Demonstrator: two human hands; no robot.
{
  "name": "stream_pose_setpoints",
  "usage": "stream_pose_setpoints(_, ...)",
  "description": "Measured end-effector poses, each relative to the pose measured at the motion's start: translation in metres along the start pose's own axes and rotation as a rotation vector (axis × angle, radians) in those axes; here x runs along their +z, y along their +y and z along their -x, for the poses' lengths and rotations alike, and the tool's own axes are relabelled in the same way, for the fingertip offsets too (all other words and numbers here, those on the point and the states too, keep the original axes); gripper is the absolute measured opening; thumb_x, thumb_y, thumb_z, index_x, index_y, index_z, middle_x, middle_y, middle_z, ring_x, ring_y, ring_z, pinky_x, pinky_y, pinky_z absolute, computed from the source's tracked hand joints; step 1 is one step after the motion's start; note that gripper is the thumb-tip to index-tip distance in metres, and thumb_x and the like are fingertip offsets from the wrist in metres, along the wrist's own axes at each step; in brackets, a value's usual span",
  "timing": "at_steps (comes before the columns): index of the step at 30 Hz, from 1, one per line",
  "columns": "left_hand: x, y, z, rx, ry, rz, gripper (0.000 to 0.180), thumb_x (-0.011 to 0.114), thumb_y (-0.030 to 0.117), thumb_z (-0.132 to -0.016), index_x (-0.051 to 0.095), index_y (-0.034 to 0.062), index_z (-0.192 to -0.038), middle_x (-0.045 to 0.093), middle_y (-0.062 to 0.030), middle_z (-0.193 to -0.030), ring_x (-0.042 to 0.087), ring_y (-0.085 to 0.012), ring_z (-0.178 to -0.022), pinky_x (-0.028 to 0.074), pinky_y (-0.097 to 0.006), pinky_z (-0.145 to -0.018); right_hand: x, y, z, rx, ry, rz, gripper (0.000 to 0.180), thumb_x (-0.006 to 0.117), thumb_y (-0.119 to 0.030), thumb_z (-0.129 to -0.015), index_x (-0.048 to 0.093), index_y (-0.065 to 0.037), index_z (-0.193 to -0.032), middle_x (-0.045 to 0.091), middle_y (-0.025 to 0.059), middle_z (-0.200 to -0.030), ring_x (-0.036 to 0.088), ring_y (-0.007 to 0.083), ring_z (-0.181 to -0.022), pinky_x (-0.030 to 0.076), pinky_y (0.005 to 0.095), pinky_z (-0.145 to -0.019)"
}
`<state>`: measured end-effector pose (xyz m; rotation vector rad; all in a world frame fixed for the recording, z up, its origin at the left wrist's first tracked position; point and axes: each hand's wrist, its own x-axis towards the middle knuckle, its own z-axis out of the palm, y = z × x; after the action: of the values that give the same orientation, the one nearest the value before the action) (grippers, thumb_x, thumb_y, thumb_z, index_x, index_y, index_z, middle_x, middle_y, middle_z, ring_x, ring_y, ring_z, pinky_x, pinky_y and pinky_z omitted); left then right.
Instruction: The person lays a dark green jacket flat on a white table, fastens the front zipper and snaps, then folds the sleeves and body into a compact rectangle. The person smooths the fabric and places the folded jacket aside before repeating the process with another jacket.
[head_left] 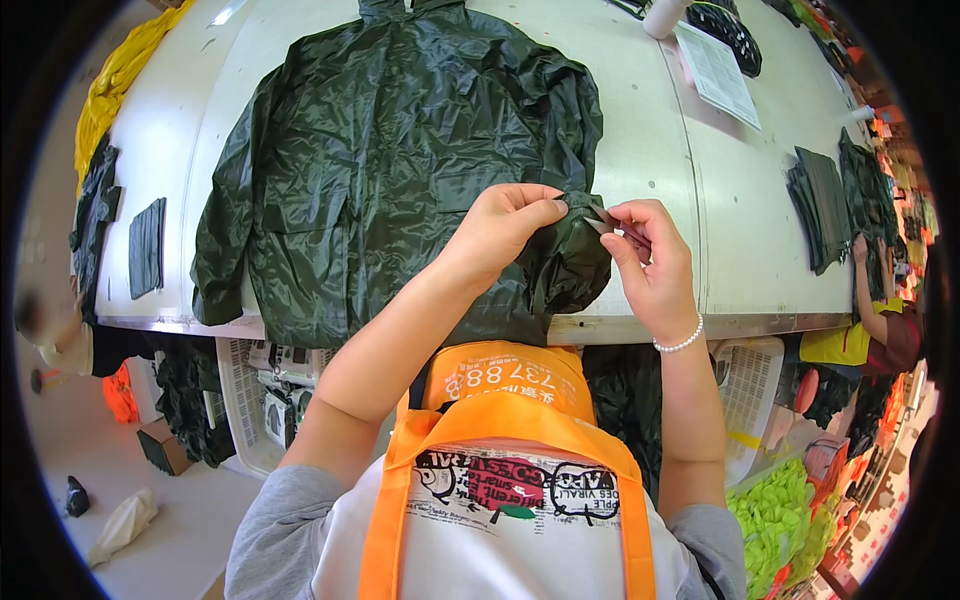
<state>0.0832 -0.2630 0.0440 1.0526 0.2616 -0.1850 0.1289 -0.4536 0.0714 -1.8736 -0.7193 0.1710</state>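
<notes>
Two hands up front, both pinched on the same bit of cloth. Our left hand [505, 225] closes thumb and fingers on the cuff end of the right sleeve [570, 255] of a dark green rain jacket [400, 170]. Our right hand [650, 260] grips the opposite edge of that cuff, fingertips nearly meeting the left's; whether it also holds a small tool we cannot tell. A white bead bracelet [680, 342] sits on the right wrist.

The jacket lies flat, front up, on the white table [650, 150], with the sleeve lifted off the table's near edge toward us. We judge the fabric thin, light, slick and floppy: it creases easily and would slide from a loose grip. The best hold looks to be the cuff hem or a seam, where the cloth is doubled.

An orange apron [500, 420] hangs below us. Under the table stand white baskets [750, 390]. Further out, folded dark pieces [822, 205] lie right, another [146, 246] left, a paper sheet [718, 72] beyond, yellow fabric [120, 80] far left. Another person's arm [868, 290] reaches in at right.
</notes>
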Motion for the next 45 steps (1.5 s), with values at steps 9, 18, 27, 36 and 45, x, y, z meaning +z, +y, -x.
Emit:
stream_pose_setpoints(9, 0.002, 0.002, 0.001, -0.004, -0.037, -0.062, 0.013, 0.057, 0.011, -0.087, 0.062, 0.0009, -0.093, 0.066, -0.0022, -0.085, 0.061, -0.0071, -0.075, 0.048, -0.022, -0.07, 0.001, 0.003, -0.006, -0.128, 0.035, 0.124, 0.018, 0.066, -0.003, -0.081, 0.055, -0.002, -0.095, 0.058, 0.0062, -0.09, 0.059, 0.0141, -0.072, 0.049, 0.0227, -0.064)
stream_pose_setpoints(18, 0.001, 0.016, 0.0, -0.034, -0.098, 0.393, 0.009, 0.055, 0.01, -0.087, 0.058, 0.005, -0.094, 0.064, -0.0014, -0.084, 0.061, -0.0094, -0.074, 0.05, -0.024, -0.071, -0.01, 0.064, -0.003, 0.226, -0.359, -0.448, 0.054, 0.08, -0.02, -0.071, 0.056, -0.003, -0.116, 0.052, -0.0057, -0.084, 0.032, 0.0021, -0.059, 0.029, 0.0174, -0.054)
stream_pose_setpoints(27, 0.036, -0.008, -0.004, 0.085, -0.182, 0.494, 0.035, 0.062, 0.017, -0.085, 0.05, 0.002, -0.115, 0.061, -0.0088, -0.104, 0.06, -0.019, -0.095, 0.05, -0.036, -0.086, 0.003, 0.092, -0.041, -0.073, 0.567, -0.141, 0.02, 0.064, 0.008, -0.07, 0.048, -0.005, -0.068, 0.046, -0.0062, -0.067, 0.039, 0.0056, -0.061, 0.037, 0.0199, -0.058)
stream_pose_setpoints(36, -0.023, -0.002, -0.07, 0.597, 0.539, -0.78, 0.01, 0.064, -0.001, -0.068, 0.057, 0.0007, -0.074, 0.055, -0.0033, -0.064, 0.046, -0.0059, -0.066, 0.041, -0.027, -0.058, 0.013, 0.024, -0.023, 0.2, 0.377, -0.245, 0.028, 0.068, -0.004, -0.079, 0.042, -0.003, -0.067, 0.034, -0.0018, -0.059, 0.03, 0.0063, -0.058, 0.028, 0.0237, -0.048)
stream_pose_setpoints(45, 0.01, -0.019, -0.013, 0.402, 0.023, -0.351, 0.032, 0.075, 0.006, -0.066, 0.05, 0.0038, -0.085, 0.055, -0.0026, -0.075, 0.048, -0.0083, -0.067, 0.042, -0.027, -0.062, 0.006, -0.002, -0.007, 0.167, 0.174, -0.185, 0.017, 0.067, -0.002, -0.078, 0.051, -0.005, -0.079, 0.046, -0.0052, -0.066, 0.038, 0.0028, -0.059, 0.033, 0.0184, -0.053)
